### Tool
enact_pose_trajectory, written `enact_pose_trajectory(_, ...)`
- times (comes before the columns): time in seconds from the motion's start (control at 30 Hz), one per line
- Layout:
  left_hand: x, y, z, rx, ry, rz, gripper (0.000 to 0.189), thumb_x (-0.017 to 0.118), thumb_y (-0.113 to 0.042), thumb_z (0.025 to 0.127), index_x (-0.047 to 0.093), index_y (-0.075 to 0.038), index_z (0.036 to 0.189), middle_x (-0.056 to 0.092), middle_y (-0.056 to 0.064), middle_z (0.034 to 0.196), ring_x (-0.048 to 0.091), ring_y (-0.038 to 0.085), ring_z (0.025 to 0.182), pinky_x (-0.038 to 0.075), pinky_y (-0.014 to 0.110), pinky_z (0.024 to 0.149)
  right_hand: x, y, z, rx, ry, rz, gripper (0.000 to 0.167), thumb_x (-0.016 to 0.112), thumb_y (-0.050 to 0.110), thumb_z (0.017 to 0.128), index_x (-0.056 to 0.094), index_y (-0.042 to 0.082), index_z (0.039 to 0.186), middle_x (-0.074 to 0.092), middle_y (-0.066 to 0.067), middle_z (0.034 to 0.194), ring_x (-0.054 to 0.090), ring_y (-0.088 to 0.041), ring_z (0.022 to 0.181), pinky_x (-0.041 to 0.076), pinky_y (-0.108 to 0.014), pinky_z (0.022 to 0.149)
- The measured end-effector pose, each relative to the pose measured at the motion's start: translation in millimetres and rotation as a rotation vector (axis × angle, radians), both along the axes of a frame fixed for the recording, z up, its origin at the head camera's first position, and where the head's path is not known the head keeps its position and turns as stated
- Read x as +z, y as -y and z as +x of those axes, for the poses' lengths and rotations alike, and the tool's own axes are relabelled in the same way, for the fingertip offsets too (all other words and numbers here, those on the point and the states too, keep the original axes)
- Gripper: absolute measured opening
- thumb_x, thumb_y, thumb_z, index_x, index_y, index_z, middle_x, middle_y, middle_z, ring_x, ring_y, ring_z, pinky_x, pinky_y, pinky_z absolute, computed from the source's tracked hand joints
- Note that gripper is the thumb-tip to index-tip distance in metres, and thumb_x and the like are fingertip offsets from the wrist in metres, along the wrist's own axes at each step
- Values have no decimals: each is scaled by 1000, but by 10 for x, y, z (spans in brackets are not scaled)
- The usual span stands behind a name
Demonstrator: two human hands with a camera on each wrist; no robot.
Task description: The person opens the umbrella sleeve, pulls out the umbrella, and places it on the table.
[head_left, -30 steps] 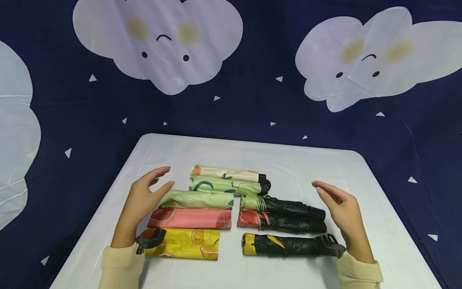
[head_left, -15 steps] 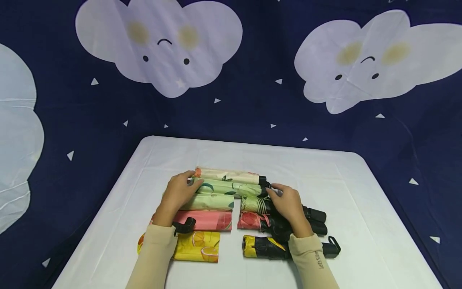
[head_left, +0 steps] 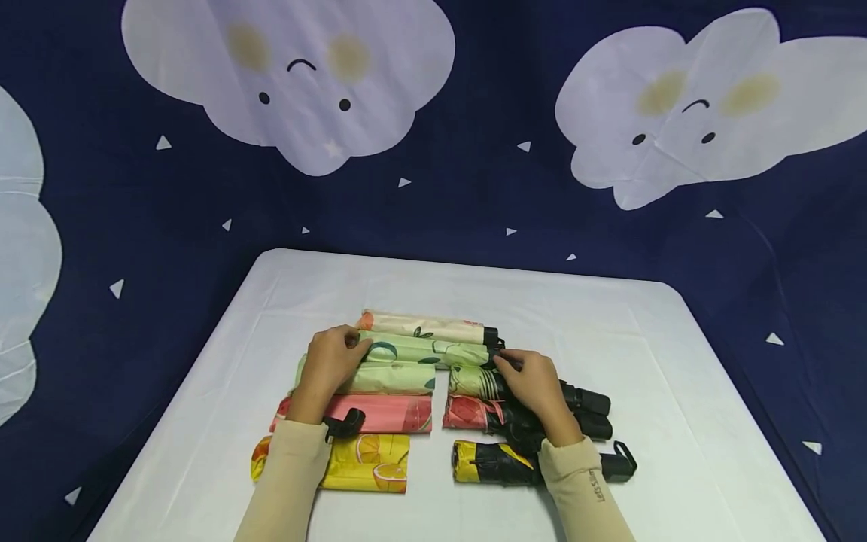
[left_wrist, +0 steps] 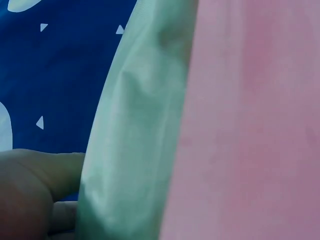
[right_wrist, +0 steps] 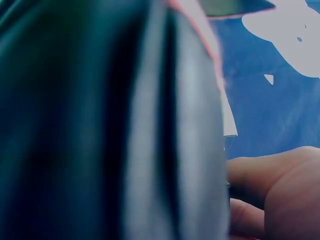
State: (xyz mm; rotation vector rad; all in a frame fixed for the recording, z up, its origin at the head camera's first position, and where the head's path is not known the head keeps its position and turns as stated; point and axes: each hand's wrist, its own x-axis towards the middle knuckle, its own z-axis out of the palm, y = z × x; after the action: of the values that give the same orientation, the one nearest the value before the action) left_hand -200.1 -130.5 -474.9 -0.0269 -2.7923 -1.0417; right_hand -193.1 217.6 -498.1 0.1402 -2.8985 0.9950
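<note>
Navy backdrop [head_left: 488,192], pale clouds [head_left: 298,117], small triangles [head_left: 163,143]; white table [head_left: 569,309]

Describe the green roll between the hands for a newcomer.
On the white table, look past the orange-print pouch. Just nearer than the cream roll lies the green roll; unlike its neighbours, it has the left hand and right hand at its ends.

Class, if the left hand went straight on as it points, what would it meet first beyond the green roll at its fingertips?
Likely the cream roll, at its orange end; depth is unclear, and the left hand may be touching it.
</note>
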Motion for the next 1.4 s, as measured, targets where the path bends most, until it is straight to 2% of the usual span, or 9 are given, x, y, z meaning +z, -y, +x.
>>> enact_pose_trajectory(0.13, 15, -7, -11, -9, 35, -22, 33, 76, -31, 93, 73, 2, 100, 68, 13, 82, 61, 28, 74, 51, 46, 68, -3, 1, -2, 8, -5, 2, 40, 66, 31, 101, 70, 2, 128, 70, -21, 122, 70, -30, 91, 53, -49, 79)
enact_pose_trajectory(0.33, 29, -15, -2, -62, 67, -9, 47, 81, -28, 89, 71, 6, 120, 72, 19, 99, 67, 35, 90, 55, 53, 78, -13, -7, -2, 23, -9, 8, 41, 65, 32, 102, 70, 1, 128, 71, -21, 122, 67, -28, 78, 52, -48, 77)
enact_pose_trajectory(0.4, 26, -14, -4, -69, 62, -4, 45, 83, -26, 87, 72, 5, 118, 72, 18, 97, 67, 35, 89, 54, 53, 77, -18, -8, -1, 24, -11, 6, 40, 66, 31, 101, 70, 1, 128, 71, -21, 121, 65, -27, 76, 51, -47, 76)
enact_pose_trajectory(0.67, -11, 0, -36, -72, 52, 4, 43, 86, -22, 85, 73, 3, 118, 71, 13, 88, 60, 25, 77, 51, 45, 70, -28, -7, -4, 31, -1, -19, 42, 66, 31, 101, 68, 1, 131, 69, -21, 125, 70, -36, 97, 54, -54, 86)
enact_pose_trajectory(0.83, -19, -2, -34, -80, 57, 7, 45, 85, -18, 85, 71, 4, 122, 53, 6, 68, 44, 21, 64, 39, 37, 60, -19, -12, -5, 39, 15, -44, 43, 66, 30, 101, 67, 1, 133, 68, -22, 127, 69, -36, 104, 54, -54, 86)
enact_pose_trajectory(0.93, -37, -14, -31, -81, 51, 9, 45, 85, -16, 85, 70, 4, 123, 51, 5, 66, 40, 19, 62, 35, 35, 58, -22, -23, -2, 40, 23, -53, 42, 66, 29, 102, 67, 1, 133, 67, -22, 128, 68, -36, 106, 54, -54, 88)
enact_pose_trajectory(1.13, -68, -31, -18, -57, 20, -10, 50, 86, -16, 84, 69, 3, 127, 65, 10, 79, 51, 22, 68, 43, 40, 64, -18, -49, 26, 30, 36, -113, 39, 67, 27, 101, 68, 3, 132, 67, -20, 129, 68, -35, 94, 53, -50, 83)
enact_pose_trajectory(1.3, -21, -22, -7, -54, -25, 20, 52, 88, -15, 82, 69, 3, 127, 74, 16, 95, 66, 29, 83, 55, 48, 75, -13, -73, 34, -14, 6, -195, 37, 71, 27, 98, 72, 5, 128, 69, -18, 127, 66, -34, 116, 54, -55, 93)
enact_pose_trajectory(1.4, 33, -24, -9, -61, -65, 56, 54, 88, -14, 81, 68, 4, 128, 75, 20, 104, 71, 31, 89, 57, 49, 79, -2, -91, 37, -62, 9, -292, 38, 74, 30, 97, 73, 7, 126, 72, -16, 122, 68, -32, 112, 56, -50, 91)
